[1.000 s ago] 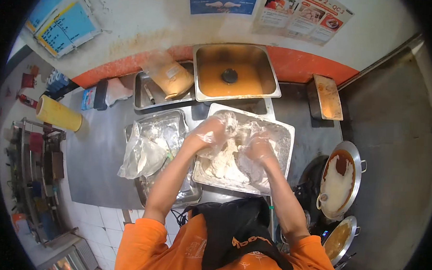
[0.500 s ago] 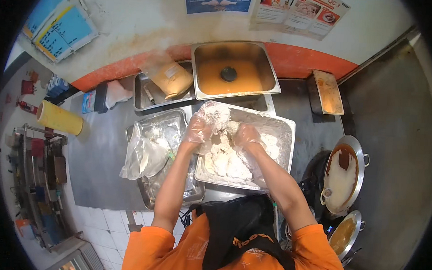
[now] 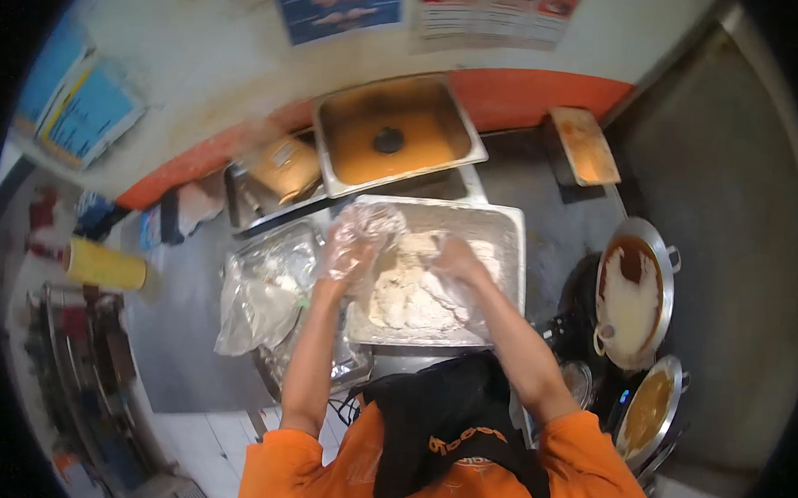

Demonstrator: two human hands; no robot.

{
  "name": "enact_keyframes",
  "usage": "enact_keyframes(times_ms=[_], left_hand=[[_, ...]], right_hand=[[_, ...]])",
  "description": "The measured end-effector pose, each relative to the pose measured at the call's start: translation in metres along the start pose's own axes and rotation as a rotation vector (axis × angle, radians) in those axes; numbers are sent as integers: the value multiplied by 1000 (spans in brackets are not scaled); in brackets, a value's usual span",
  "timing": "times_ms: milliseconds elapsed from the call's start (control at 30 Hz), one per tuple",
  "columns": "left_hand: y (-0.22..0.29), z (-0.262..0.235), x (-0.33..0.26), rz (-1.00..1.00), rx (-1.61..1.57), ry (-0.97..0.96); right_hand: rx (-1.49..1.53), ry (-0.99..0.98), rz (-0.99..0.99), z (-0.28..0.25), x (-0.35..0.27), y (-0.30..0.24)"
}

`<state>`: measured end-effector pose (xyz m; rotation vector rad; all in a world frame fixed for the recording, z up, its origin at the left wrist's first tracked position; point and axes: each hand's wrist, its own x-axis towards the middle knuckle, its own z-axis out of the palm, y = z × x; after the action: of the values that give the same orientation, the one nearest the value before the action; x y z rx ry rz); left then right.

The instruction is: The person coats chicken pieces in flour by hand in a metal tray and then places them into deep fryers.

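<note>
A steel pan (image 3: 515,281) in front of me holds white flour (image 3: 420,285) with lumpy floured pieces that I cannot name. My left hand (image 3: 353,245), in a clear plastic glove, is over the pan's left side; its fingers are smeared by motion and no held piece shows. Further right, my right hand (image 3: 456,257), also gloved in clear plastic, reaches down into the flour. Its fingertips are blurred against the white, so whether it grips something is hidden.
Behind stands a deep pan of orange liquid (image 3: 420,165) with a dark round object inside. Left are a steel tray (image 3: 323,361), a clear plastic bag (image 3: 258,310) and a bag of tan powder (image 3: 285,168). Two frying pans (image 3: 633,304) (image 3: 650,416) and a narrow container (image 3: 584,150) are right.
The view has tilted and shifted. My left hand has come down and left, and the floured lump it held up no longer shows. My right hand stays over the flour.
</note>
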<state>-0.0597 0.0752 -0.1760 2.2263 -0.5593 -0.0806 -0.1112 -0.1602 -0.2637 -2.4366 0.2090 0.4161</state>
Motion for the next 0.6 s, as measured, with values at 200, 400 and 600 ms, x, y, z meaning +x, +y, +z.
enact_keyframes(times_ms=[200, 400, 600], left_hand=[[-56, 52, 3, 303, 122, -50], [-46, -15, -19, 254, 21, 13], [-6, 25, 5, 345, -133, -49]], right_hand=[[41, 102, -186, 29, 14, 39], [22, 321, -358, -6, -12, -64], [48, 540, -181, -27, -28, 13]])
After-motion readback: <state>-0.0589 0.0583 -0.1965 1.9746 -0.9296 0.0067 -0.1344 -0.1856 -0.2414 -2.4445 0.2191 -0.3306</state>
